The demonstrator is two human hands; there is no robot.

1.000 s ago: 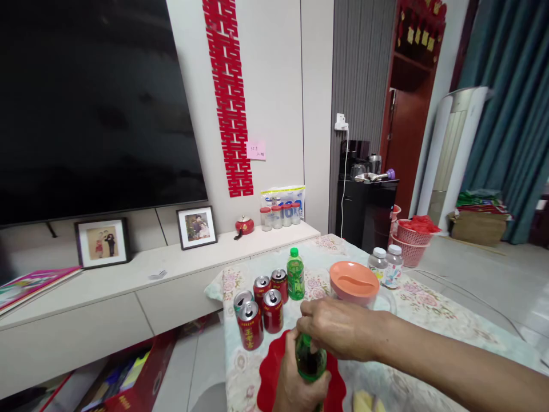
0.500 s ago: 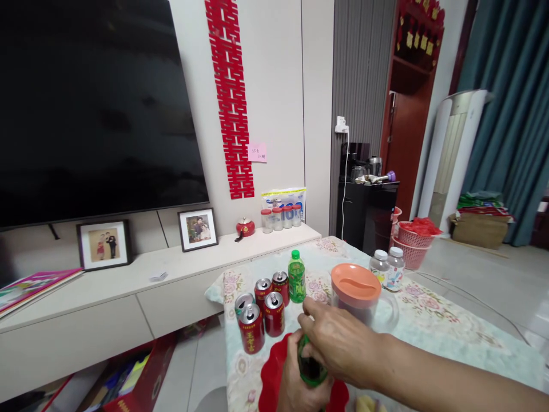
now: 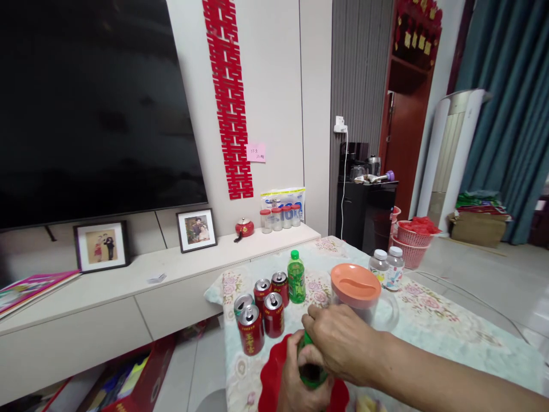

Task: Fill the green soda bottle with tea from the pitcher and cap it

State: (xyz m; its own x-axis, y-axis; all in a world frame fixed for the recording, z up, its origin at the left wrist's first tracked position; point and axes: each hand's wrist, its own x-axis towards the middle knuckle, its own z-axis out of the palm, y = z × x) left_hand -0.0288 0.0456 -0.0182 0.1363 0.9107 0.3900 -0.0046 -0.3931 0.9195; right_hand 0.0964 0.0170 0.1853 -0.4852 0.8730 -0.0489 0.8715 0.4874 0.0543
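My left hand (image 3: 295,386) is wrapped round a green plastic bottle (image 3: 312,375), above a red scalloped dish (image 3: 269,369). Over the bottle's top curl the closed fingers of my right hand (image 3: 343,343), which hide its cap. Left of my hands stand several red drink cans (image 3: 273,316) in a close group. Behind them, a second green bottle (image 3: 295,279) with a green cap is upright. A clear pitcher with an orange lid (image 3: 355,283) stands just beyond my right hand.
A floral tablecloth (image 3: 433,326) covers the table. Two white-lidded jars (image 3: 395,272) stand right of the pitcher. On the white cabinet (image 3: 184,280) are framed pictures (image 3: 197,229), a red pot (image 3: 244,228) and small red-lidded jars (image 3: 276,218). Pink baskets (image 3: 412,246) stand on the floor.
My right hand has shifted slightly over the bottle's top, with its knuckles turned a little. The left hand keeps its hold, and the things on the table stay put.
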